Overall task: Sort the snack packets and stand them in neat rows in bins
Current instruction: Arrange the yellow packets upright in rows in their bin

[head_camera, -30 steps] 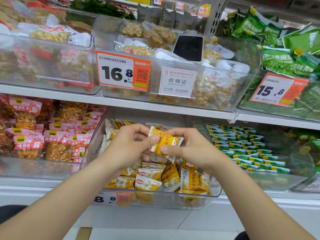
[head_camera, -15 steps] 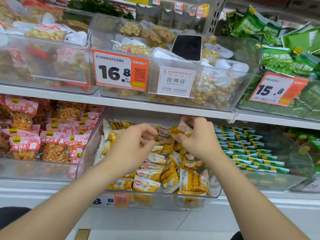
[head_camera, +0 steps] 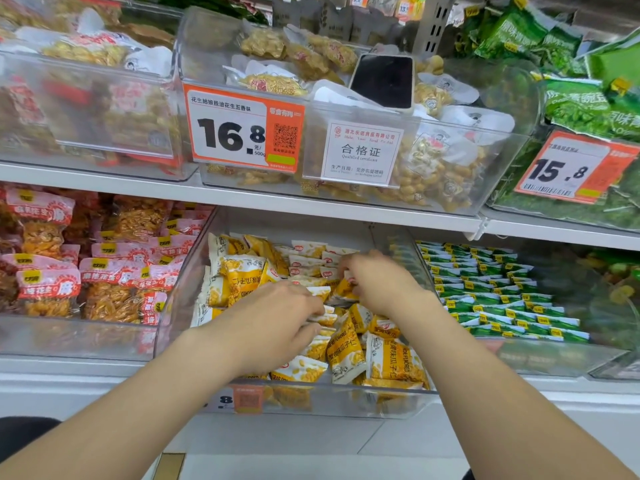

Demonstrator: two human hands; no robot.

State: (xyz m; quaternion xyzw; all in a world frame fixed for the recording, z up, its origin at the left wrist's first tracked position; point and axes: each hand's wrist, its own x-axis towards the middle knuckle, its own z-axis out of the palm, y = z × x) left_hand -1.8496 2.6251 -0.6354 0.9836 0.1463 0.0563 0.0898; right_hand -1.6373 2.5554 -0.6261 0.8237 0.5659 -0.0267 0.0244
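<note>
A clear plastic bin (head_camera: 311, 401) on the lower shelf holds many small yellow-and-white snack packets (head_camera: 242, 275). Some stand in a row at the back, others lie jumbled at the front. My left hand (head_camera: 277, 323) is down among the packets in the middle of the bin, fingers resting on white-edged packets. My right hand (head_camera: 377, 282) is further back and pinches a yellow packet (head_camera: 346, 289) among the standing ones. Its fingertips are partly hidden by the packets.
Left of the bin sits a bin of red packets (head_camera: 104, 271); to the right, a bin of neat green packets (head_camera: 491, 289). The shelf above (head_camera: 311, 206) hangs low over the bin, carrying peanut bins, price tags and a black phone (head_camera: 382, 81).
A second ago both hands held one yellow packet in front of the bin. My right hand carried it back into the bin, and my left hand dropped onto the packets in the middle.
</note>
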